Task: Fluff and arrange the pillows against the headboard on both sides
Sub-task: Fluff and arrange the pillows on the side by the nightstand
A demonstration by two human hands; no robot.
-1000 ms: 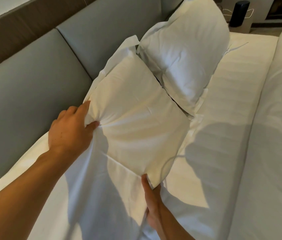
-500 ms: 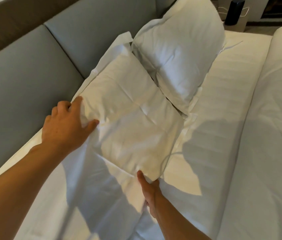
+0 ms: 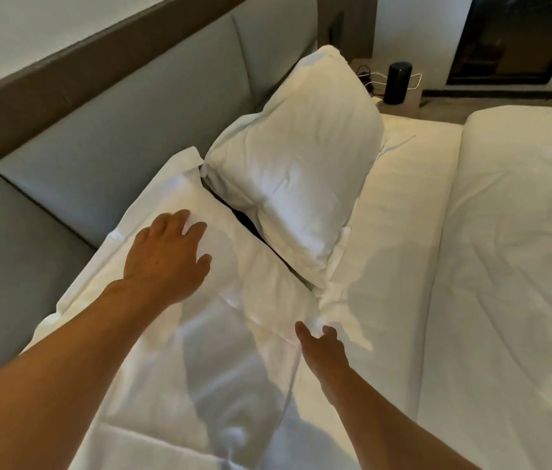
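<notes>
Head view. Near pillow (image 3: pixel 233 276): white, flat on the bed (image 3: pixel 403 232), along its headboard edge, touching the grey headboard (image 3: pixel 115 130). Far pillow (image 3: pixel 301 184): white, propped tilted against the headboard, just beside the near one, toward the bed's far corner. Left hand (image 3: pixel 166 256): palm down on the near pillow, fingers (image 3: pixel 179 220) spread, relaxed, gripping nothing. Right hand (image 3: pixel 322 347): at the near pillow's lower corner, fingers loosely extended, touching fabric, no grip. Duvet (image 3: pixel 512 266): white, toward the bed's foot edge. Black cylinder (image 3: pixel 397 83): beyond the far edge.

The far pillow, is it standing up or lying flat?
Standing up. The far pillow leans against the grey headboard, its top corner raised, while the near pillow lies flatter.
</notes>
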